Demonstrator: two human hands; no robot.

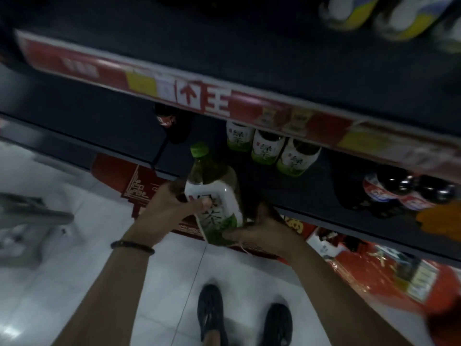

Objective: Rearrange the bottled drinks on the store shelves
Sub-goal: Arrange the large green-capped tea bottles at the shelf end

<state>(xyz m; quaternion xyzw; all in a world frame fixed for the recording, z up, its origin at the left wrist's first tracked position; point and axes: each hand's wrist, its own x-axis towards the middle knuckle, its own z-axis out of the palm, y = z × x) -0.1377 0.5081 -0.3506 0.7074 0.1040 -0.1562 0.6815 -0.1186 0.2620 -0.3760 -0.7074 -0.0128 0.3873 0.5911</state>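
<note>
A large green tea bottle (215, 196) with a green cap and a white label is tilted in front of the dark middle shelf (311, 196). My left hand (172, 208) grips its label side, thumb across the front. My right hand (259, 228) cups its base from the right. Three matching green tea bottles (268, 148) stand in a row further back on that shelf. Dark cola bottles (409, 191) with red labels stand at the shelf's right.
The shelf above carries a red price strip (199, 96) and yellow-labelled bottles (379, 13) at top right. Red cartons (374, 270) sit under the bottom shelf. A grey step stool (22, 221) stands on the white tiled floor at left. My shoes (244, 318) are below.
</note>
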